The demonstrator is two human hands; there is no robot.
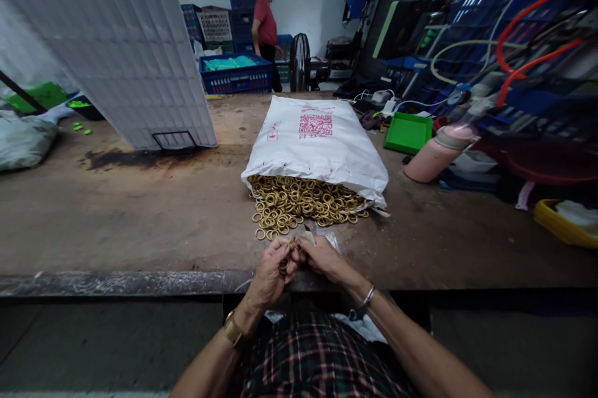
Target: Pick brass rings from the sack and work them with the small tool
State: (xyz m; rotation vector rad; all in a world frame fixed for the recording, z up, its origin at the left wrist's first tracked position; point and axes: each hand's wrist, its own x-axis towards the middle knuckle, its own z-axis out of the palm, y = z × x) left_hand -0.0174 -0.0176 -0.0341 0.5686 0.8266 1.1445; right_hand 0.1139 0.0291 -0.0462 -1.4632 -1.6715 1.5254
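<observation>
1. A white woven sack (317,142), printed in red, is laid flat on the brown workbench (140,217); its open mouth faces the person, and a heap of brass-coloured rings (299,202) is spilled from it onto the bench top.
2. A shallow green tray (408,133) is set to the right of the sack; its contents cannot be made out. A blue crate (236,77) with turquoise material inside is seen beyond the far bench edge, near a person in a red top.
3. The left hand (271,273) is curled closed around a small cluster of rings (286,260), held just above the near bench edge, in front of the spilled heap.
4. The right hand (322,256) is pinched shut on a thin pale strip (309,234), its fingertips meeting those of the left hand.
5. The rings are small, round and metallic, with a dull golden sheen; the bench surface is worn and stained, and a pink cylindrical bottle (436,155) is lying on its side at the right.
</observation>
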